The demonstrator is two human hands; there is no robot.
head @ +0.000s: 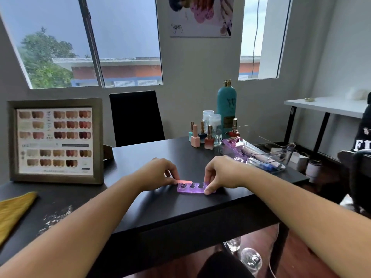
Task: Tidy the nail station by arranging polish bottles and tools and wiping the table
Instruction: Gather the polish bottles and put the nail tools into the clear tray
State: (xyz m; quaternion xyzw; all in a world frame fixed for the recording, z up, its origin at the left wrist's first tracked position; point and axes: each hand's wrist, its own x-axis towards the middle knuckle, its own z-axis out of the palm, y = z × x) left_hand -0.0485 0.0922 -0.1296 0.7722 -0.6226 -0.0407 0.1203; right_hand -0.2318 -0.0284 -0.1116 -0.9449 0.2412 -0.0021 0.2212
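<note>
A purple toe separator (190, 188) lies on the black table (170, 207) near its front edge. My right hand (220, 175) pinches its right end between thumb and fingers. My left hand (160, 173) holds a small pink nail file (184, 181) at the separator's left end. Several polish bottles (200, 135) stand at the back of the table beside a tall teal bottle (226, 105). A clear plastic tray (259, 155) at the right holds more purple separators and tools.
A framed nail colour chart (55, 140) stands at the left. A yellow cloth (14, 211) lies at the left edge, with pale dust (58, 215) scattered near it. A black chair (136, 117) is behind the table. A white side table (325, 106) stands at the right.
</note>
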